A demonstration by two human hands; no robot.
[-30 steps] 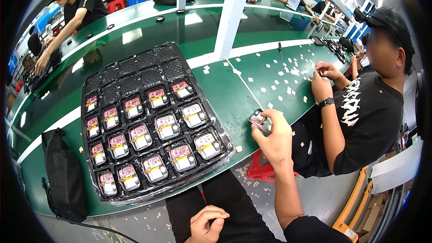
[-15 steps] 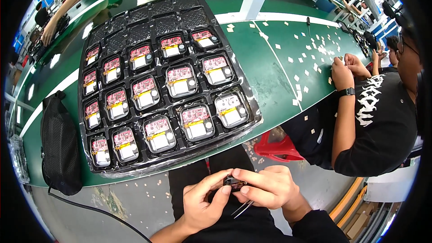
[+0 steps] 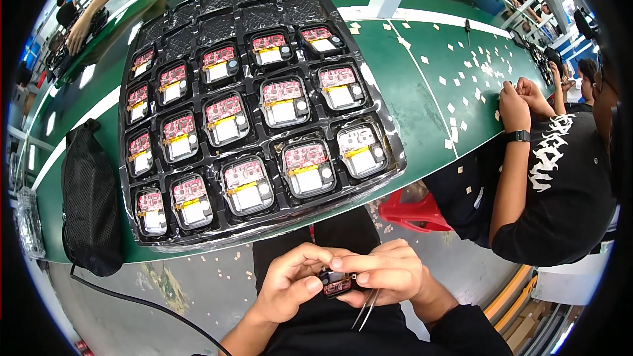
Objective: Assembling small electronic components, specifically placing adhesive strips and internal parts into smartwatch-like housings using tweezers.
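Observation:
Low in front of my lap, my left hand [image 3: 287, 285] is closed on a small black device casing [image 3: 337, 286] with a red circuit board inside. The casing is tilted, so part of the board shows. My right hand [image 3: 394, 273] is closed too, with thin metal tweezers [image 3: 366, 311] held under its fingers, tips pointing down. Its thumb and fingertips are at the casing's right side and upper edge. Beyond my hands, a black molded tray [image 3: 212, 26] carries several similar open casings [image 3: 308, 169] with red boards, yellow strips and white blocks.
The tray lies on a green table [image 3: 412, 102]. A black mesh pouch [image 3: 92, 204] with a cable is at left. Small pale squares [image 3: 463, 125] are scattered on the table at right, where a co-worker [image 3: 554, 184] sits. A red stool [image 3: 414, 212] stands beneath.
The casing has tipped so more of its red board shows. My hands have shifted slightly around it, and the tweezers hang more steeply. The whole view has moved a little.

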